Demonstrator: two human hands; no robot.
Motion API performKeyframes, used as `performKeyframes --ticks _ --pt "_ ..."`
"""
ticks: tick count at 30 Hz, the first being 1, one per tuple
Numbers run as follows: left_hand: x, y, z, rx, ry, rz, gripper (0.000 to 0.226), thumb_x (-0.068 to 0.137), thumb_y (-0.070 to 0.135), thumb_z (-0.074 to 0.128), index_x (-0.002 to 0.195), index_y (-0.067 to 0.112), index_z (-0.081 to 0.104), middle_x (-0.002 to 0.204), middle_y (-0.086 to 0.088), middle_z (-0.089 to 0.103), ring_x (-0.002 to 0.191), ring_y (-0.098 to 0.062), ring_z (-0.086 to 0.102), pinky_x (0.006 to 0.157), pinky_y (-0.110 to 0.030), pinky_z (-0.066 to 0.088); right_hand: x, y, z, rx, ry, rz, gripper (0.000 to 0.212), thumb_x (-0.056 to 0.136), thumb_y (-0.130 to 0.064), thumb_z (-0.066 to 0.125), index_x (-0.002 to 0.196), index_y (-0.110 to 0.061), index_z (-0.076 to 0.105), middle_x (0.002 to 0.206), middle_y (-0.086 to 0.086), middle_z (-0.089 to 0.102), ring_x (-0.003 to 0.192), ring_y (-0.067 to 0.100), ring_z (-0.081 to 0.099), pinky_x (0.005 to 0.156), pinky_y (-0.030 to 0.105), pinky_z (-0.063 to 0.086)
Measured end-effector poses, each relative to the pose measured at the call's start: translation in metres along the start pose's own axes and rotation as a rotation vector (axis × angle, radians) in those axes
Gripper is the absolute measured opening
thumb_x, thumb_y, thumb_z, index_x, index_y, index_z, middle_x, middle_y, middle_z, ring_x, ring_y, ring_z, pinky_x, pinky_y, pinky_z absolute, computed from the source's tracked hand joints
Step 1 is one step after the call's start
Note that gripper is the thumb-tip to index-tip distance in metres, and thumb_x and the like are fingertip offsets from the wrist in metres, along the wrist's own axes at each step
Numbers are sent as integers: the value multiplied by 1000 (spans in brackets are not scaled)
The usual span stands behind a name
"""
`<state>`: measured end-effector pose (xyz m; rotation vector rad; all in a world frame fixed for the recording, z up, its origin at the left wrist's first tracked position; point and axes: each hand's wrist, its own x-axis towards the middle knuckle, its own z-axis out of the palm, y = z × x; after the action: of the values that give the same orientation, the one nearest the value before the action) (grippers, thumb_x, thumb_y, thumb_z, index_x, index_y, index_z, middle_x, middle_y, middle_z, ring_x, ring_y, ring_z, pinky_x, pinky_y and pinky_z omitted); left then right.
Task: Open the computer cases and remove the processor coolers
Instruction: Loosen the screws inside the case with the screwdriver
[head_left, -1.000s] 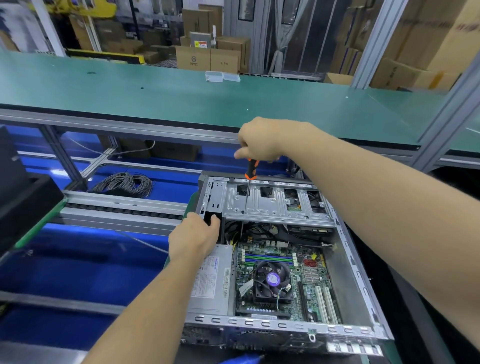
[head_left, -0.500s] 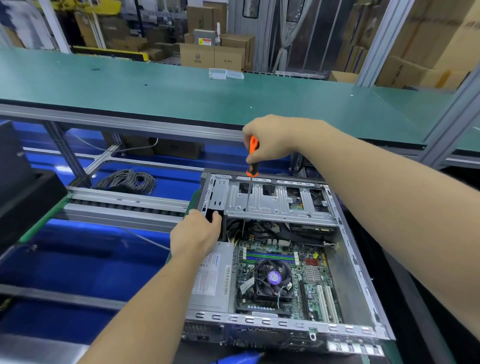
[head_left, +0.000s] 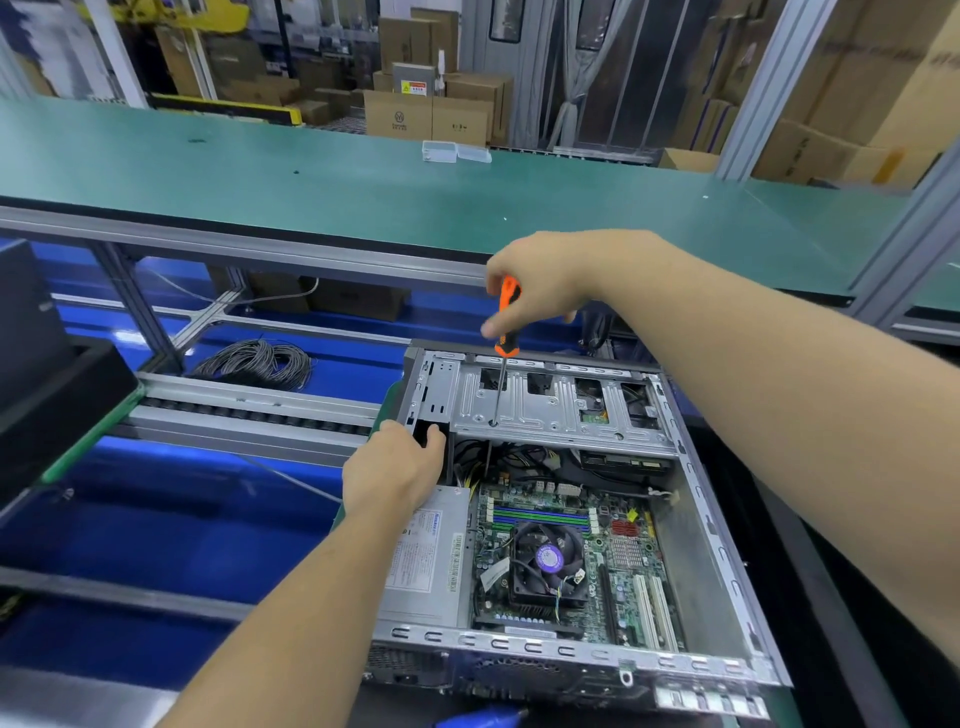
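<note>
There is only one view, from the camera on my head, looking forward and steeply down, close over the open computer case (head_left: 571, 509) that fills the lower middle. My two forearms reach in from the bottom and right edges, my left hand (head_left: 392, 467) and right hand (head_left: 540, 283) near the centre. Farther up, the wide lens takes in the green worktop (head_left: 311, 192) running across and the stacked cardboard boxes (head_left: 426, 111) well beyond it
</note>
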<state>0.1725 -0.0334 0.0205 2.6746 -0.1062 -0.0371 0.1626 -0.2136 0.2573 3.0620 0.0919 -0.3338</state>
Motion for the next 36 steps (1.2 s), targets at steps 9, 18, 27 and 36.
performKeyframes --ticks 9,18,27,36 --pt "0 0 1 -5 18 -20 49 95 61 34 95 14 48 69 5 45 57 -11 40 59 -33 34 5 0 3 0 37 44 41 95 -52 56 94 -11 60 79 4 65 52 23 69 64 37 60" --pt "0 0 1 0 14 5 49 95 60 34 96 13 47 69 4 45 70 -23 54 64 -34 39 6 2 5 -44 56 -1 21 96 -36 59 99 -16 60 88 6 65 58 26 68 68 41 59" --pt "0 0 0 -8 27 -9 49 94 59 35 93 12 49 71 2 52 60 -13 47 60 -33 38 4 5 3 52 36 -28 18 93 -25 60 110 -24 55 95 2 63 48 16 67 60 35 57" --pt "0 0 0 5 22 -8 51 94 60 34 95 12 49 72 1 53 61 -15 49 59 -33 37 3 -3 6 1 58 2 35 92 -49 62 106 -17 57 89 -1 61 70 29 70 70 38 55"
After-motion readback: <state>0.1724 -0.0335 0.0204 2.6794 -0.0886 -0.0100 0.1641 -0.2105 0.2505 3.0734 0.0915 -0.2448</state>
